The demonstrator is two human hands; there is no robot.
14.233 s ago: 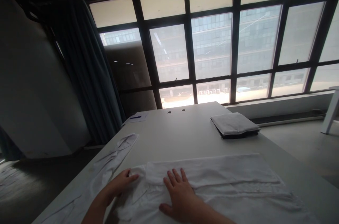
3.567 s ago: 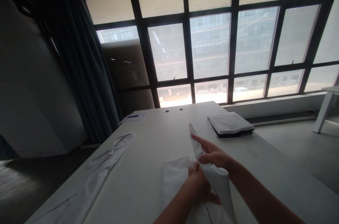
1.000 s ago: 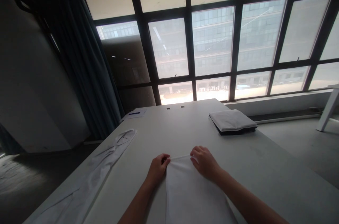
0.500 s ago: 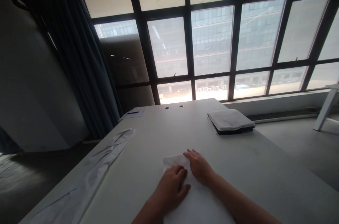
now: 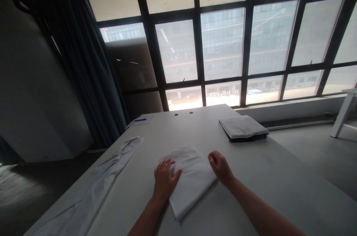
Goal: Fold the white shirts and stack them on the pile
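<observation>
A folded white cloth (image 5: 192, 176), probably a garment, lies turned at an angle on the white table in front of me. My left hand (image 5: 165, 176) rests on its left side, fingers spread and thumb on top of the fabric. At the cloth's right edge is my right hand (image 5: 220, 165), its fingers curled in. Whether that hand has any fabric in it is hidden. Along the table's left side a long white garment (image 5: 106, 173) lies spread out, slightly creased.
A folded stack of white and black cloth (image 5: 244, 126) sits near the table's right edge. Paper with a blue pen (image 5: 140, 119) lies at the far left corner of the table (image 5: 167, 128). Beyond are large windows and a dark blue curtain (image 5: 92, 72).
The white cloth has become a shorter, angled bundle farther from me. My hands have moved apart, the left one leftward and the right one rightward, and the right fingers have curled in.
</observation>
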